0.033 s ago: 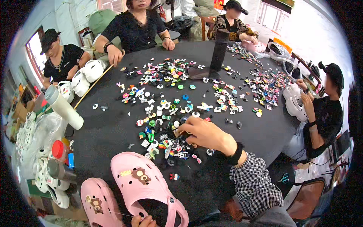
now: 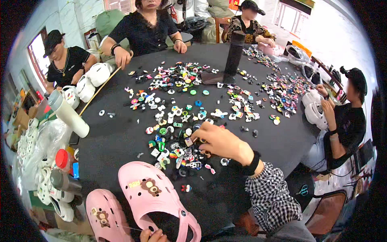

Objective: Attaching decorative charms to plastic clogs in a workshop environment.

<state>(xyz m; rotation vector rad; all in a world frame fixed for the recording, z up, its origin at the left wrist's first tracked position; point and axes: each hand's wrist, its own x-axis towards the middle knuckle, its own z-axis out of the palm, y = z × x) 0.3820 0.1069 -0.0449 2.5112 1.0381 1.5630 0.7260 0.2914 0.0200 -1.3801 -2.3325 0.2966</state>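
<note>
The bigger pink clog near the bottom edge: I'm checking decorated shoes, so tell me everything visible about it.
The bigger pink clog lies on the black table, top up, toe pointing away from the wearer. It looks like soft moulded foam, with holes across its upper. A brown bear-shaped charm and a small pale charm sit on its toe. Its heel strap shows a dark rivet. The left hand holds its near end, beside a smaller pink clog.

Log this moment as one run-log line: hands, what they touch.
right hand: picking among small charms on black table | left hand: at heel of pink clog | second pink clog beside it
</note>
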